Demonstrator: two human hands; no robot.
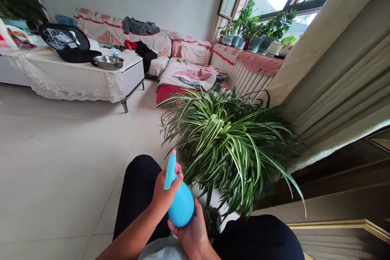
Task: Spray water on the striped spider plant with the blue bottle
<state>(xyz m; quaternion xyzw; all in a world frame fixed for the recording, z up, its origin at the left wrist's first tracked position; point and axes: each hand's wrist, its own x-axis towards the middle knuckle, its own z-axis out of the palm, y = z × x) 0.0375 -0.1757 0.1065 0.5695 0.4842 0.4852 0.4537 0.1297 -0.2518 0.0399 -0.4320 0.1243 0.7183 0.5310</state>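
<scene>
A light blue plastic spray bottle (pixel 182 206) with a pink nozzle is held in front of my lap. My left hand (pixel 164 189) grips its neck and spray head, and my right hand (pixel 190 229) cups the round body from below. Just beyond the bottle, to the right, a large variegated spider plant (pixel 225 142) spreads its long green-and-white leaves. The leaves nearest the bottle are close to my left hand. The plant's pot is mostly hidden by the foliage. My black-trousered knees (pixel 137 195) show below.
The floor is pale tile. A lace-covered low table (pixel 61 75) at the far left holds a steel bowl (pixel 108 62) and a black case (pixel 65 42). Cushioned seating with clothes runs along the back wall. Potted plants (pixel 256 32) line the windowsill above a radiator, and a beige curtain (pixel 329 69) hangs at right.
</scene>
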